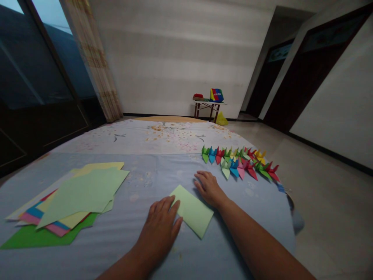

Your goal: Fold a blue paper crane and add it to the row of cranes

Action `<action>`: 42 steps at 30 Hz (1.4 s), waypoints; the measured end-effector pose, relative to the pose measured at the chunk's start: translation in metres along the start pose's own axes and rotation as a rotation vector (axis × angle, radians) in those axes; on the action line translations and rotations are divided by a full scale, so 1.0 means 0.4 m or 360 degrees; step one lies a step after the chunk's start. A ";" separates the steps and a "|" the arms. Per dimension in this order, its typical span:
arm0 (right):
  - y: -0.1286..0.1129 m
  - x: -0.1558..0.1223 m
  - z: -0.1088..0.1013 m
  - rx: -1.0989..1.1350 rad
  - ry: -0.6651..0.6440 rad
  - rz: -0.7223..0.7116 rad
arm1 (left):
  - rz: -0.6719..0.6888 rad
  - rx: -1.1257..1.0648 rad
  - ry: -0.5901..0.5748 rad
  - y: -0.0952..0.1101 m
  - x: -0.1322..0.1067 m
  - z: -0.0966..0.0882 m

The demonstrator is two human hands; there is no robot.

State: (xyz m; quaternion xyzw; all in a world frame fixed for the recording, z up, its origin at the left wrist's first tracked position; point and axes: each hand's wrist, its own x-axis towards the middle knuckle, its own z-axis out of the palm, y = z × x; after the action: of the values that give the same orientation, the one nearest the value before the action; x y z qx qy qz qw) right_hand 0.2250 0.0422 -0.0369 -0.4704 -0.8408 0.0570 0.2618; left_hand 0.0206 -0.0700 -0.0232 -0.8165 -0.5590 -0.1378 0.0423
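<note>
A pale green sheet of paper, folded into a rectangle, lies slantwise on the cloth-covered table between my hands. My left hand rests at its left edge, fingers stretched out and the fingertips touching the paper. Just beyond its upper right side, my right hand lies on the cloth with fingers loosely spread, holding nothing. Two rows of folded paper cranes in green, blue, red, pink and yellow stand past my right hand.
A fanned stack of coloured paper, pale green on top, lies at the left of the round table. By the far wall stands a small side table with a colourful box on it. A yellow bag sits on the floor.
</note>
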 end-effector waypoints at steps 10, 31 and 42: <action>-0.045 0.000 -0.049 0.0399 -0.0069 -0.0170 | 0.0023 -0.0021 -0.0117 -0.006 0.006 -0.020; -0.063 0.015 -0.075 0.0750 -0.0380 -0.0186 | 0.0357 -0.0135 -0.0111 0.023 0.048 -0.037; -0.036 0.014 -0.126 0.0796 -0.0657 -0.0361 | -0.0045 -0.0863 0.0387 -0.019 0.035 -0.036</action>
State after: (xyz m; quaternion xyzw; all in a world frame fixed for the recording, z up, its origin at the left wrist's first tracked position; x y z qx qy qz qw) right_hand 0.2366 0.0313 0.0133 -0.2737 -0.8830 0.3257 0.1981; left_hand 0.0158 -0.0578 -0.0063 -0.7677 -0.5040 -0.3793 -0.1126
